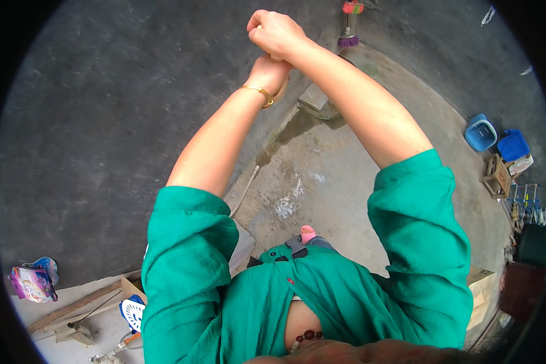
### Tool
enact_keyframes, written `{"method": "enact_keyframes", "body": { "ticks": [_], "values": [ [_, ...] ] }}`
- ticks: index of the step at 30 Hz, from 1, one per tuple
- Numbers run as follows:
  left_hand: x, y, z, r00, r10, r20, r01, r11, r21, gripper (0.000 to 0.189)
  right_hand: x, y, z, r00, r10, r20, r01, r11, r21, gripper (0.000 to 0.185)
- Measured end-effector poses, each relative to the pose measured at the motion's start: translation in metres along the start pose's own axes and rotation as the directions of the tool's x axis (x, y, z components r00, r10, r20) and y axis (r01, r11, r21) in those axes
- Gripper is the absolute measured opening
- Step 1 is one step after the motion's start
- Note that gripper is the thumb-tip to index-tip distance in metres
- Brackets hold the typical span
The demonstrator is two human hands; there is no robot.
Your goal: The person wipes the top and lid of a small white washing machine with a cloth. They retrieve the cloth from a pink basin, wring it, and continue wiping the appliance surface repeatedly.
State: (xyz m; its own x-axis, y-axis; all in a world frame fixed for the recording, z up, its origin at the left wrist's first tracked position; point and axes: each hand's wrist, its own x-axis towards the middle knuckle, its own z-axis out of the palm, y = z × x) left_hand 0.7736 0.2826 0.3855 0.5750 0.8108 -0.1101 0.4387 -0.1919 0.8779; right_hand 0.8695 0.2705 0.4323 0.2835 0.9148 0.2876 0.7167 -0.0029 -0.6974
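Both of my arms reach out before me in rolled green sleeves, and the hands meet near the dark wall. My right hand [277, 35] is curled into a fist; a tiny pale-yellow bit shows at its fingers, too small to name. Just below it and touching it is my left hand [269, 75], bent at the wrist, its fingers mostly hidden. A gold-coloured bracelet [260, 91] circles the left wrist. Beneath my arms, the green garment carries a grey plastic buckle [295, 245].
A dark wall [95, 136] rises at the left. A purple-bristled brush [348, 41] hangs at the top. On the concrete floor [336, 173] are a block [315, 96] and a thin pipe [248, 189]. Blue basins [481, 133] and a wooden stool [497, 176] stand at the right.
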Motion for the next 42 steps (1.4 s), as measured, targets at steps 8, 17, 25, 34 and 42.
{"method": "enact_keyframes", "body": {
  "ticks": [8, 17, 25, 34, 42],
  "values": [
    [-0.022, -0.007, -0.017, 1.0, 0.003, -0.016, -0.016, 0.338, -0.941, 0.018, -0.071, -0.016, 0.001, 0.707, -0.489, -0.511, 0.55, 0.835, -0.039, 0.067],
    [-0.055, 0.002, -0.013, 0.98, -0.199, -0.031, -0.02, 0.057, -0.998, 0.031, -0.119, 0.029, 0.054, 0.44, -0.816, -0.375, 0.755, 0.562, -0.337, 0.067],
    [-0.056, 0.026, 0.011, 0.929, -0.025, -0.369, -0.348, 0.279, -0.895, 0.034, -0.081, 0.015, 0.018, 0.667, -0.602, -0.438, 0.494, 0.798, -0.346, 0.046],
    [-0.021, 0.037, -0.01, 0.842, 0.162, -0.514, -0.467, 0.696, -0.545, 0.025, -0.04, 0.008, -0.012, 0.97, -0.243, -0.031, 0.244, 0.97, 0.013, 0.028],
    [0.015, 0.061, -0.013, 0.847, 0.356, -0.395, -0.484, 0.825, -0.293, 0.023, -0.009, 0.032, -0.054, 0.915, -0.016, 0.403, -0.157, 0.906, 0.393, 0.012]
  ]
}}
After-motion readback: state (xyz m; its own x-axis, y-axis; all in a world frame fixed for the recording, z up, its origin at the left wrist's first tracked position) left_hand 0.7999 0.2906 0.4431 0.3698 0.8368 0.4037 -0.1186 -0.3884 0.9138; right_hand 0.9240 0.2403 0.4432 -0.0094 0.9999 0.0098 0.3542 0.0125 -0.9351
